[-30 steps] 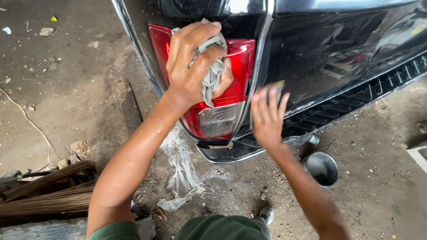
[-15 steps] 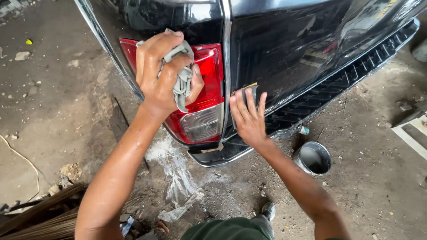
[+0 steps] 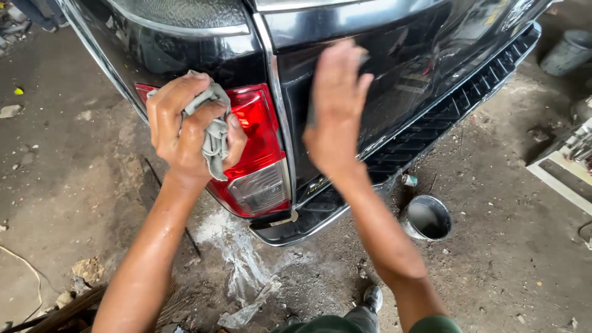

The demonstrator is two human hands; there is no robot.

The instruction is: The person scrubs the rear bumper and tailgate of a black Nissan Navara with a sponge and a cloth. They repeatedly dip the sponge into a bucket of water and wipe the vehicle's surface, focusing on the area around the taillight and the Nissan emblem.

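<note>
At the far left, bare dirt floor [image 3: 55,185] with scraps of litter runs up to the rear corner of a black vehicle [image 3: 185,55]. Next comes the left hand [image 3: 188,132], fingers curled round a crumpled grey rag [image 3: 213,132] and pressing it against the red tail light [image 3: 259,139]. Half a second ago this hand sat lower on the lens and covered more of it; now it works the upper left part, and the clear lower section of the lamp shows bare beneath it. The forearm is wet and shiny.

Below the lamp, a pale wet streak [image 3: 237,253] runs down the ground from under the bumper corner [image 3: 296,225], much as it did before.

Further right, the right hand [image 3: 336,111] lies flat against the black tailgate [image 3: 419,74], fingers together and pointing up. Earlier it was spread wide and low, near the bumper edge, with a small pad under the fingers; it has since climbed well up the panel. A sliver of something shows at the fingertips, but whether the hand holds it I cannot tell.

Right of that arm, a small metal pot [image 3: 427,219] stands on the ground just beside the black step bumper [image 3: 468,92]. At the far right edge stands a grey bucket [image 3: 570,52].
</note>
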